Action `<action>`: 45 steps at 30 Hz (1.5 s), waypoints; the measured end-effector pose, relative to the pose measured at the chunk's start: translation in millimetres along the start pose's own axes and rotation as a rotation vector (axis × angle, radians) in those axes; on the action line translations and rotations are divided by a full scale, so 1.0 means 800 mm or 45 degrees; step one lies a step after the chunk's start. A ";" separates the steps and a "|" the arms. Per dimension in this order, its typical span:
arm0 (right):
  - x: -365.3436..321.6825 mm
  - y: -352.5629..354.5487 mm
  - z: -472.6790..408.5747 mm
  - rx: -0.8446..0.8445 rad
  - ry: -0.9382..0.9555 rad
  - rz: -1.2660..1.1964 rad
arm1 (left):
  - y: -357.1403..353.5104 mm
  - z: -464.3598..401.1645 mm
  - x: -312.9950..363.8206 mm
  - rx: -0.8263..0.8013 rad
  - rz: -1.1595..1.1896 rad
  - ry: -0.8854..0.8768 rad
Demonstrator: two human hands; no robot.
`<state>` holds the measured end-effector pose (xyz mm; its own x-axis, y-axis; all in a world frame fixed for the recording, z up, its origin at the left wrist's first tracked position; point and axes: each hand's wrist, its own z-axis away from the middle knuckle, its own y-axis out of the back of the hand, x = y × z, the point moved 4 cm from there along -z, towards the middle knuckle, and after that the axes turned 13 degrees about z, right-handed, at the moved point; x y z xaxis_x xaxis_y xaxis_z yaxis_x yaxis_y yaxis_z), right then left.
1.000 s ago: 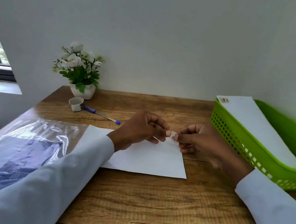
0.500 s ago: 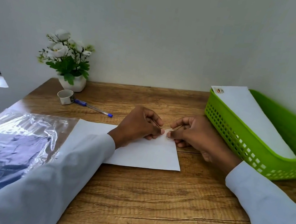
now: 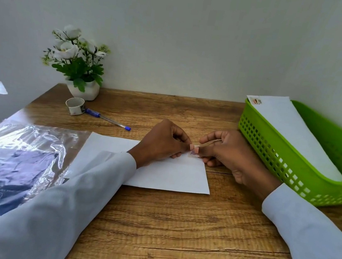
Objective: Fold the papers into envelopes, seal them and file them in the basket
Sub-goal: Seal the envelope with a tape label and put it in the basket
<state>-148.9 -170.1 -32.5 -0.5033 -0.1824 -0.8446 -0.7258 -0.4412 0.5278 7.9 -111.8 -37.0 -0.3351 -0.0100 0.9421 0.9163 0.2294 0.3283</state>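
Sealing step: both hands, left hand [image 3: 164,141] and right hand [image 3: 228,152], pinch a small sticker [image 3: 194,153] onto the folded white paper envelope [image 3: 170,175] lying on the wooden tabletop [image 3: 174,227]; next, pressing flat, then filing in the green plastic basket [image 3: 291,167].

Home office corner, wooden desk [image 3: 174,227], pen [image 3: 108,119], potted flowers [image 3: 77,58], filing basket [image 3: 291,167]

Greens, whites and wood grain

The tabletop [image 3: 174,227] is brown with dark wavy grain. The basket [image 3: 287,164] is bright lime green with a grid of small holes, holding a white envelope [image 3: 291,132] with a small red-and-brown sticker [image 3: 257,101]. The folded paper [image 3: 172,175] is plain white; the pen [image 3: 108,119] is blue and clear; the flowers [image 3: 72,49] are white over green leaves; both sleeves [image 3: 50,211] are pale blue-white.
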 end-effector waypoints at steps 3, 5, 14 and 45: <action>-0.002 -0.003 0.000 0.038 0.076 0.116 | -0.001 -0.001 0.000 0.006 -0.060 -0.029; -0.001 -0.005 -0.001 0.093 0.150 0.220 | -0.002 -0.001 0.002 0.007 -0.115 -0.063; -0.006 -0.003 -0.001 0.193 0.280 0.615 | -0.004 -0.005 0.001 0.027 -0.205 -0.091; -0.033 0.029 0.018 -0.016 0.163 -0.459 | 0.116 0.023 0.052 -0.261 -0.225 -0.068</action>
<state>-159.0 -162.9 2.9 -0.1532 -0.1216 -0.9807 -0.8394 -0.5077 0.1940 74.8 -72.7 31.0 -0.5001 0.0201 0.8657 0.8659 0.0267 0.4996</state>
